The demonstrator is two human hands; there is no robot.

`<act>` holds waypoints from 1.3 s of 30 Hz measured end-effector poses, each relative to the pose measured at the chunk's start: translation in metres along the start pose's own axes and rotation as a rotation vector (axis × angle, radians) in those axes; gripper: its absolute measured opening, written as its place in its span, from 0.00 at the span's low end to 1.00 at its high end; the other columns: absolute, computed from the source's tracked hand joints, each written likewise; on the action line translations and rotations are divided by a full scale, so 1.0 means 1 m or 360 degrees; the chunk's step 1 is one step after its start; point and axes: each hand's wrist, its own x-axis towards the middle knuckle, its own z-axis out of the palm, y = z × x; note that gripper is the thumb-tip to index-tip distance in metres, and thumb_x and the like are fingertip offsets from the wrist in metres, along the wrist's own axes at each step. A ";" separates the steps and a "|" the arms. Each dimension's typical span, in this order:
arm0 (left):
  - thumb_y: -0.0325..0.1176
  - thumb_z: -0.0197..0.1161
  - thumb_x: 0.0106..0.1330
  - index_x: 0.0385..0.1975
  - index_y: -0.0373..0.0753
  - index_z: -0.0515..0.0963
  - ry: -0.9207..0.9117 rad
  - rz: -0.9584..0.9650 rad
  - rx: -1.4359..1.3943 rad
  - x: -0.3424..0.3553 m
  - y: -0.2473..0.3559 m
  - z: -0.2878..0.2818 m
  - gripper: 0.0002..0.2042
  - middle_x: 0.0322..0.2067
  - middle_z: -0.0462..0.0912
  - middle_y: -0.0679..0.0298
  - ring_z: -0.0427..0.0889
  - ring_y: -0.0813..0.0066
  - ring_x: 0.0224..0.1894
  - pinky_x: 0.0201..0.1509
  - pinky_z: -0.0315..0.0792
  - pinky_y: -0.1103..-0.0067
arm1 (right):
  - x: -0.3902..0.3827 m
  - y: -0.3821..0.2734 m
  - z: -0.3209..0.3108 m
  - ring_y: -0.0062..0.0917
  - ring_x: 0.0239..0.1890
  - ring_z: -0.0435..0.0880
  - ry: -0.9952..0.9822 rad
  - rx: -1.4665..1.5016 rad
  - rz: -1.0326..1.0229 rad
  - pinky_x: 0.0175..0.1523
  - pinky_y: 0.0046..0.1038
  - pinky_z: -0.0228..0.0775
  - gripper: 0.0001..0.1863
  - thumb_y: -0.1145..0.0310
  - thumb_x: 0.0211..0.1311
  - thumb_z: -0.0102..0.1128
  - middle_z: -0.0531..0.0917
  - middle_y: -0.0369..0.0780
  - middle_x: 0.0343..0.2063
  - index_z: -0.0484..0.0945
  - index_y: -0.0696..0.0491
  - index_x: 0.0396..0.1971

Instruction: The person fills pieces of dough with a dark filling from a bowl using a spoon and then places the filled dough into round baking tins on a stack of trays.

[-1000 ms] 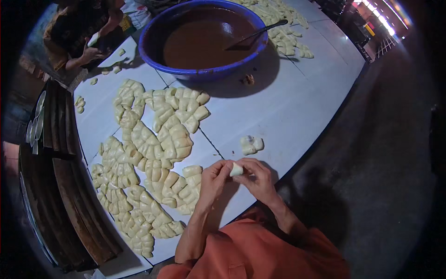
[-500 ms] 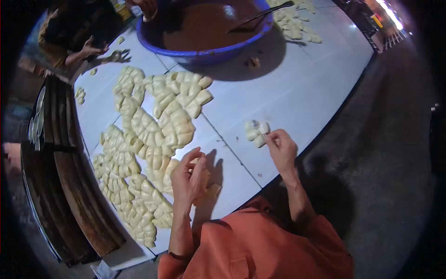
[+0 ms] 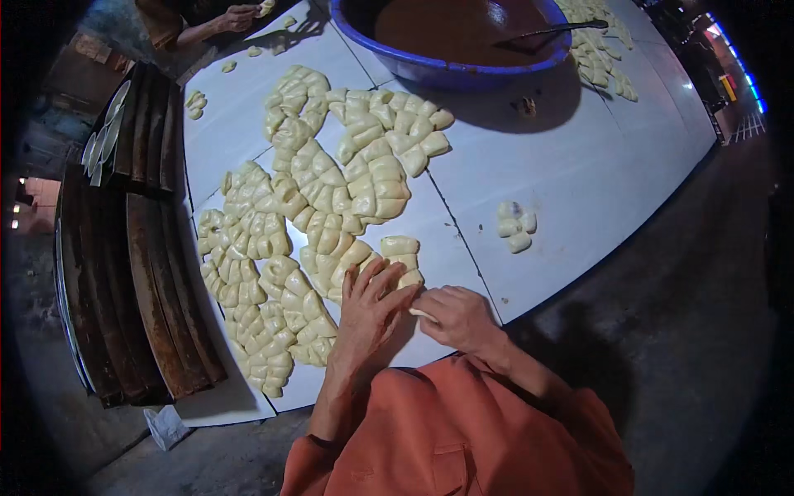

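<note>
Pale yellow pieces of dough lie pressed side by side in a broad mass over the left half of the white tiled table. At the mass's near end, my left hand rests with fingers spread against a short column of dough pieces. Just right of it, my right hand is closed around a piece of dough, of which only an end shows. Its fingertips come close to the left hand's. A small cluster of dough pieces sits apart on the right.
A blue basin of brown filling stands at the far side, with a dark spoon in it. More dough lies beyond. Long rusty metal trays are stacked left of the table. At far left another person's hand holds dough.
My right hand has left the small cluster and come in beside my left hand, now gripping dough. My left hand has lowered onto the dough. The whole view has shifted.
</note>
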 end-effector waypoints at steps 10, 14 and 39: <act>0.35 0.68 0.58 0.48 0.50 0.82 0.0118 -0.0045 0.0083 -0.001 0.006 0.011 0.16 0.60 0.70 0.56 0.62 0.50 0.67 0.69 0.51 0.51 | -0.025 0.017 -0.089 0.25 0.20 0.76 0.0551 0.2353 0.1048 0.21 0.26 0.67 0.18 0.68 0.51 0.57 0.78 0.45 0.23 0.73 0.56 0.43; 0.39 0.75 0.52 0.50 0.36 0.78 0.0281 -0.0117 -0.0721 0.019 0.040 -0.008 0.25 0.48 0.80 0.55 0.78 0.58 0.50 0.54 0.70 0.69 | 0.006 -0.007 -0.075 0.21 0.34 0.79 0.0525 0.2115 0.1159 0.32 0.25 0.75 0.20 0.70 0.68 0.51 0.80 0.39 0.35 0.70 0.59 0.57; 0.48 0.66 0.64 0.61 0.29 0.69 0.1035 0.0492 -0.1676 0.123 0.063 0.024 0.32 0.59 0.76 0.51 0.80 0.63 0.56 0.59 0.72 0.75 | 0.087 -0.027 -0.095 0.17 0.40 0.79 0.0764 0.2534 0.0734 0.46 0.20 0.72 0.09 0.75 0.64 0.62 0.79 0.34 0.35 0.75 0.55 0.43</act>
